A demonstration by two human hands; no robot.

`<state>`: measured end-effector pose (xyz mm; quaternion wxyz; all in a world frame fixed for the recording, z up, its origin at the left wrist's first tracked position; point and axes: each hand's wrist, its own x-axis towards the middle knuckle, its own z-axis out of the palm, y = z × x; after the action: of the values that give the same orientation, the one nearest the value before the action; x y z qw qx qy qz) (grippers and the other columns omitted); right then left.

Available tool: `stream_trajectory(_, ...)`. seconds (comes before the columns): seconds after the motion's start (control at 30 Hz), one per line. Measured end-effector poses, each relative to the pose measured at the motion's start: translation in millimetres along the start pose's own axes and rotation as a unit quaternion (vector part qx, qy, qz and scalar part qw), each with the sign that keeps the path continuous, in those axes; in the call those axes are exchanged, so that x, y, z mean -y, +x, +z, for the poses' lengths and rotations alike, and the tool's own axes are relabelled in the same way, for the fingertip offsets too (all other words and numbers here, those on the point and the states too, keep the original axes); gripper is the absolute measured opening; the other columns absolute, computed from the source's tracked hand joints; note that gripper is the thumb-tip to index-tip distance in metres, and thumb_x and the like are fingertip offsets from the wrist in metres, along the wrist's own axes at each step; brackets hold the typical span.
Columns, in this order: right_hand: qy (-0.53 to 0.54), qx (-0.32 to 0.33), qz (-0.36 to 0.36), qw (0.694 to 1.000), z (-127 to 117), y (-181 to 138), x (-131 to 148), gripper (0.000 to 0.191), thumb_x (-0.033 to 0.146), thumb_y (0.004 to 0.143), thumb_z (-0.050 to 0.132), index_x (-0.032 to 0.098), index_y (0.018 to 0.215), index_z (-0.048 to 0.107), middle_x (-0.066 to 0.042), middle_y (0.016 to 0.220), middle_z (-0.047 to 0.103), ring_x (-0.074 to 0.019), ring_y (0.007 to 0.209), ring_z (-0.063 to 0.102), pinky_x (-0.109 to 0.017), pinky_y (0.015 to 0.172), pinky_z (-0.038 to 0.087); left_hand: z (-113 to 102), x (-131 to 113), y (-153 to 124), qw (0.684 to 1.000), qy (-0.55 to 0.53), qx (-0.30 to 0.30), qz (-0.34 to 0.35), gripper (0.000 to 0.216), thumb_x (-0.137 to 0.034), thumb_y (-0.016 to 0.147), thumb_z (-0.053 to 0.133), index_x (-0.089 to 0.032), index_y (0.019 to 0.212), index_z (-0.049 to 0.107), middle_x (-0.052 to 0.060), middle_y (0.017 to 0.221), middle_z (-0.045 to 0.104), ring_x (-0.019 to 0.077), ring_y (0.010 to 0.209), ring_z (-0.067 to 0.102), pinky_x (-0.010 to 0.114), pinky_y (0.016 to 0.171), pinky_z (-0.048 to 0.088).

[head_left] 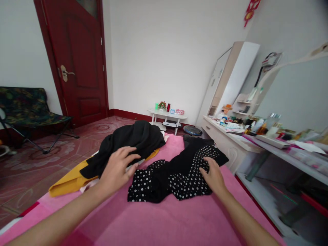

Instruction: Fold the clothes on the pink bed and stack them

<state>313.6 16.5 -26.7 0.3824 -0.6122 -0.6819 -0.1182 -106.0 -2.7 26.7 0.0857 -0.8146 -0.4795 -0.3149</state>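
A black garment with white polka-dot panels lies spread over the pink bed cover. My right hand is at its right side, fingers apart over the dotted cloth; whether they touch it I cannot tell. My left hand hovers with spread, curved fingers, left of the dotted garment and in front of a heap of clothes. In that heap a black garment lies on top of a yellow one. Neither hand grips anything.
At right stands a white dressing table crowded with bottles, beside a large mirror. A small white table with ornaments is by the far wall. A camouflage folding chair and red door are at left.
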Motion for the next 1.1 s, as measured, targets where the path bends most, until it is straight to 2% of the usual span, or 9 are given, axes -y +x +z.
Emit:
stream_trajectory(0.1, -0.006, 0.048, 0.079, 0.996, 29, -29, -33, 0.047, 0.043, 0.079, 0.053, 0.019, 0.119, 0.049, -0.012, 0.122, 0.052, -0.0295, 0.117, 0.048, -0.047, 0.100, 0.038, 28, -43, -5, 0.990, -0.093, 0.090, 0.055, 0.039, -0.036, 0.083, 0.054, -0.029, 0.121, 0.057, 0.006, 0.134, 0.048, 0.0259, 0.122, 0.043, 0.044, 0.102, 0.034)
stream_trajectory(0.2, -0.001, 0.051, 0.126, 0.991, 39, -46, -45, 0.047, 0.049, 0.081, 0.049, 0.023, 0.120, 0.049, -0.011, 0.122, 0.053, -0.0295, 0.117, 0.048, -0.048, 0.100, 0.038, 60, -69, -11, 0.976, -0.141, 0.164, 0.032, 0.071, -0.042, 0.069, 0.068, -0.029, 0.134, 0.043, 0.009, 0.137, 0.044, 0.0297, 0.122, 0.042, 0.046, 0.102, 0.034)
stream_trajectory(0.3, 0.021, 0.042, 0.147, 0.988, 39, -49, -46, 0.049, 0.049, 0.081, 0.048, 0.024, 0.123, 0.047, -0.010, 0.124, 0.053, -0.0286, 0.116, 0.050, -0.046, 0.096, 0.043, 81, -84, -12, 0.971, -0.161, 0.176, -0.002, 0.058, -0.035, 0.071, 0.067, -0.025, 0.125, 0.051, 0.008, 0.117, 0.056, 0.0273, 0.109, 0.050, 0.042, 0.094, 0.039)
stream_trajectory(0.4, 0.050, 0.028, 0.183, 0.981, 36, -48, -46, 0.049, 0.047, 0.079, 0.052, 0.026, 0.123, 0.049, -0.009, 0.120, 0.058, -0.0284, 0.109, 0.057, -0.044, 0.090, 0.047, 88, -99, -11, 0.970, -0.171, 0.171, 0.012, 0.029, -0.023, 0.077, 0.058, -0.024, 0.106, 0.059, 0.004, 0.097, 0.062, 0.0241, 0.095, 0.055, 0.039, 0.085, 0.040)
stream_trajectory(0.6, 0.163, -0.009, 0.251, 0.954, 24, -47, -39, 0.030, 0.049, 0.072, 0.058, 0.022, 0.084, 0.063, -0.005, 0.088, 0.070, -0.0279, 0.089, 0.065, -0.042, 0.084, 0.049, 67, -117, -23, 0.942, -0.247, 0.217, 0.071, 0.023, -0.018, 0.080, 0.053, -0.025, 0.102, 0.058, 0.001, 0.090, 0.065, 0.0198, 0.086, 0.059, 0.030, 0.077, 0.041)
stream_trajectory(0.8, 0.222, -0.093, 0.285, 0.928, -30, -42, -31, 0.034, 0.050, 0.068, 0.063, 0.019, 0.083, 0.062, -0.005, 0.084, 0.069, -0.0247, 0.082, 0.064, -0.035, 0.077, 0.050, -3, -106, -38, 0.898, -0.349, 0.268, 0.009, 0.019, -0.036, 0.087, 0.052, -0.025, 0.099, 0.062, 0.000, 0.094, 0.067, 0.0166, 0.089, 0.061, 0.023, 0.076, 0.044)
stream_trajectory(0.9, 0.270, -0.038, 0.317, 0.908, -54, -17, -21, 0.030, 0.047, 0.065, 0.066, 0.020, 0.076, 0.061, -0.003, 0.071, 0.067, -0.0219, 0.069, 0.063, -0.032, 0.064, 0.051, -24, -87, -36, 0.877, -0.396, 0.263, -0.062, 0.026, -0.040, 0.082, 0.057, -0.024, 0.101, 0.063, 0.000, 0.097, 0.067, 0.0192, 0.092, 0.060, 0.026, 0.080, 0.046)
stream_trajectory(1.0, 0.327, 0.115, 0.336, 0.876, -61, 26, 7, 0.027, 0.042, 0.061, 0.070, 0.021, 0.064, 0.053, -0.001, 0.059, 0.060, -0.0181, 0.056, 0.060, -0.029, 0.050, 0.049, -22, -47, -20, 0.861, -0.441, 0.204, -0.154, 0.029, -0.045, 0.081, 0.055, -0.020, 0.091, 0.064, 0.001, 0.088, 0.068, 0.0211, 0.086, 0.062, 0.029, 0.078, 0.048)
stream_trajectory(1.1, 0.418, 0.054, 0.219, 0.880, -52, 72, 41, 0.027, 0.039, 0.067, 0.066, 0.024, 0.087, 0.056, -0.003, 0.090, 0.066, -0.0194, 0.085, 0.065, -0.031, 0.066, 0.054, -7, 6, -4, 0.887, -0.369, 0.069, -0.268, 0.040, -0.054, 0.076, 0.055, -0.018, 0.091, 0.062, 0.003, 0.089, 0.068, 0.0253, 0.087, 0.063, 0.035, 0.078, 0.050)
